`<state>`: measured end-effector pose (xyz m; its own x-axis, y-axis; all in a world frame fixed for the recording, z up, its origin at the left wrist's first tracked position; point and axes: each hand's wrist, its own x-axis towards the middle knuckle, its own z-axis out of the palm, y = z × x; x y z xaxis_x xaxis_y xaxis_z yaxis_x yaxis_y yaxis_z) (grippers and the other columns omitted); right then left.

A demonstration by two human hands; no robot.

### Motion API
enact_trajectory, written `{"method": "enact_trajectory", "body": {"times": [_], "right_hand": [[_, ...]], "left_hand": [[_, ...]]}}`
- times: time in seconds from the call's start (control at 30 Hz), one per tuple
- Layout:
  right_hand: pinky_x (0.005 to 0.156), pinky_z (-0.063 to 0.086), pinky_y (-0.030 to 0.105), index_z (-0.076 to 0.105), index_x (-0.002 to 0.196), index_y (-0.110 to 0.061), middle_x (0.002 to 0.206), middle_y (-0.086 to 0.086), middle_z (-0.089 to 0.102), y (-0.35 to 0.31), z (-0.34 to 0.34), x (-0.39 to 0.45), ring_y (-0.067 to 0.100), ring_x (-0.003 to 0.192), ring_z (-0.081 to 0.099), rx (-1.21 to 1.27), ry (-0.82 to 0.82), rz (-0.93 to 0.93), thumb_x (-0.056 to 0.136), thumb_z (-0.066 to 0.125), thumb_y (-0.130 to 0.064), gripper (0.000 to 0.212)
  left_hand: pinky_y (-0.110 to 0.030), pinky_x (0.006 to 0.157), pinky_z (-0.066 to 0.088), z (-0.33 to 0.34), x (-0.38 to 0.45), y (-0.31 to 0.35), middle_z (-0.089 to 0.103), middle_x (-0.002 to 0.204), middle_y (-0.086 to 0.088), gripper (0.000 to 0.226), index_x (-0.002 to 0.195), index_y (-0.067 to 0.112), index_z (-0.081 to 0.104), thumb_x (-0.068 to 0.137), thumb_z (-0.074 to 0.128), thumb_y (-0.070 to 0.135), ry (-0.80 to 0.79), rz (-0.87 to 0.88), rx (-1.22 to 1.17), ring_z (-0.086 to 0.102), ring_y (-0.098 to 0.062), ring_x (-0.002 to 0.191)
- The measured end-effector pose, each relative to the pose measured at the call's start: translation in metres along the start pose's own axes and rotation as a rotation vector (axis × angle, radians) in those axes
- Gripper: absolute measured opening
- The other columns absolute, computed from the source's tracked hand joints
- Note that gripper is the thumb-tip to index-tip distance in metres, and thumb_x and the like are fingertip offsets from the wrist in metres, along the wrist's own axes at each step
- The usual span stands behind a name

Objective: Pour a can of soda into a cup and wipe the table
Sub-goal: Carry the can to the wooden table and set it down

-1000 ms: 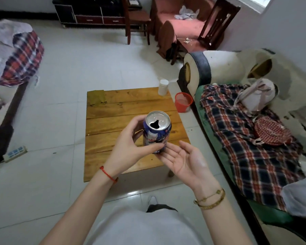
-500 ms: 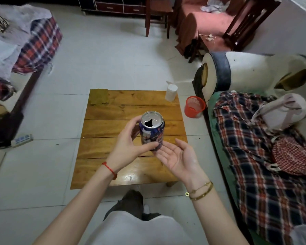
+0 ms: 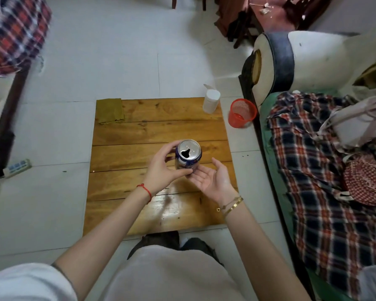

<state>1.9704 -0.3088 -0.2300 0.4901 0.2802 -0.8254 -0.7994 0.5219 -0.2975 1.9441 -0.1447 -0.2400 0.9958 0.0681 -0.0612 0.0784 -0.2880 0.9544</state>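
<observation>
The soda can (image 3: 188, 155), already opened, is held upright above the middle of the tabletop (image 3: 139, 170) by the left hand (image 3: 163, 170), fingers wrapped round it, the right hand (image 3: 212, 181) cupped loose beside it, while pouring into the white cup (image 3: 211, 102) at the tabletop's far right corner and wiping with the cloth (image 3: 110, 110) at its far left corner both seem yet to come.

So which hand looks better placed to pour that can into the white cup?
The left hand: it already grips the open can upright. The right hand lies open, palm up, beside it. The cup stands at the table's far right corner.
</observation>
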Motion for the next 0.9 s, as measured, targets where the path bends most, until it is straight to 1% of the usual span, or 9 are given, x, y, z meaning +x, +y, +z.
{"method": "enact_trajectory", "body": {"times": [0.07,0.23,0.37,0.43,0.5,0.6,0.7,0.8,0.9], "right_hand": [[0.103,0.046,0.044,0.04,0.141,0.009,0.142,0.029,0.049,-0.006,-0.001,0.018,0.039,0.13,0.052,-0.027,0.037,0.01,0.103,0.037,-0.042,0.064],[0.112,0.04,0.044,0.045,0.139,0.008,0.142,0.027,0.05,-0.017,-0.012,0.065,0.037,0.129,0.052,-0.099,0.11,0.056,0.104,0.035,-0.045,0.065],[0.097,0.046,0.04,0.053,0.131,0.006,0.128,0.022,0.06,-0.022,-0.026,0.101,0.032,0.112,0.058,-0.199,0.17,0.071,0.103,0.035,-0.049,0.064],[0.087,0.05,0.036,0.056,0.125,0.007,0.111,0.019,0.066,-0.021,-0.035,0.119,0.029,0.102,0.061,-0.209,0.178,0.103,0.102,0.035,-0.051,0.065],[0.074,0.051,0.033,0.061,0.107,0.005,0.079,0.014,0.072,-0.019,-0.045,0.136,0.025,0.085,0.063,-0.221,0.18,0.143,0.102,0.033,-0.052,0.064],[0.066,0.048,0.032,0.06,0.09,0.002,0.043,0.004,0.057,-0.014,-0.06,0.165,0.017,0.048,0.053,-0.22,0.199,0.165,0.104,0.028,-0.05,0.062],[0.066,0.049,0.035,0.06,0.092,0.002,0.066,0.011,0.063,-0.006,-0.078,0.195,0.017,0.038,0.057,-0.191,0.242,0.173,0.104,0.031,-0.049,0.06],[0.074,0.051,0.036,0.061,0.099,0.002,0.091,0.015,0.064,0.002,-0.098,0.222,0.025,0.076,0.063,-0.205,0.244,0.185,0.103,0.03,-0.05,0.06],[0.09,0.048,0.038,0.062,0.095,0.002,0.094,0.016,0.063,0.013,-0.112,0.241,0.027,0.087,0.06,-0.21,0.257,0.178,0.103,0.032,-0.048,0.059]], "left_hand": [[-0.016,0.098,0.045,0.005,0.012,-0.013,0.062,0.128,0.011,0.078,0.124,0.042,0.056,0.062,0.092,0.012,-0.01,-0.028,-0.01,0.057,-0.001,0.117],[-0.021,0.1,0.048,0.021,0.035,-0.048,0.063,0.125,0.014,0.074,0.126,0.028,0.059,0.063,0.09,0.005,-0.01,-0.111,-0.035,0.058,0.0,0.116],[-0.013,0.096,0.046,0.038,0.046,-0.072,0.063,0.117,0.029,0.075,0.118,0.047,0.057,0.063,0.089,0.007,-0.001,-0.163,-0.027,0.057,0.006,0.114],[-0.014,0.096,0.047,0.046,0.05,-0.085,0.063,0.117,0.03,0.076,0.116,0.05,0.055,0.063,0.089,0.007,-0.001,-0.184,-0.019,0.057,0.005,0.114],[-0.021,0.098,0.049,0.055,0.053,-0.105,0.063,0.119,0.024,0.076,0.117,0.049,0.055,0.063,0.09,0.007,0.008,-0.197,-0.015,0.057,0.002,0.115],[-0.027,0.1,0.05,0.07,0.054,-0.137,0.063,0.123,0.017,0.074,0.122,0.037,0.059,0.062,0.089,0.005,0.022,-0.225,-0.024,0.056,-0.002,0.117],[-0.024,0.096,0.05,0.084,0.053,-0.168,0.064,0.122,0.015,0.07,0.125,0.025,0.061,0.062,0.087,0.005,0.04,-0.236,-0.028,0.057,-0.004,0.117],[-0.021,0.095,0.05,0.096,0.05,-0.196,0.065,0.121,0.016,0.069,0.124,0.024,0.061,0.063,0.088,0.006,0.065,-0.246,-0.04,0.058,-0.004,0.116],[-0.027,0.096,0.052,0.106,0.046,-0.221,0.065,0.12,0.017,0.069,0.124,0.025,0.062,0.064,0.087,0.004,0.076,-0.261,-0.041,0.059,-0.005,0.117]]}}
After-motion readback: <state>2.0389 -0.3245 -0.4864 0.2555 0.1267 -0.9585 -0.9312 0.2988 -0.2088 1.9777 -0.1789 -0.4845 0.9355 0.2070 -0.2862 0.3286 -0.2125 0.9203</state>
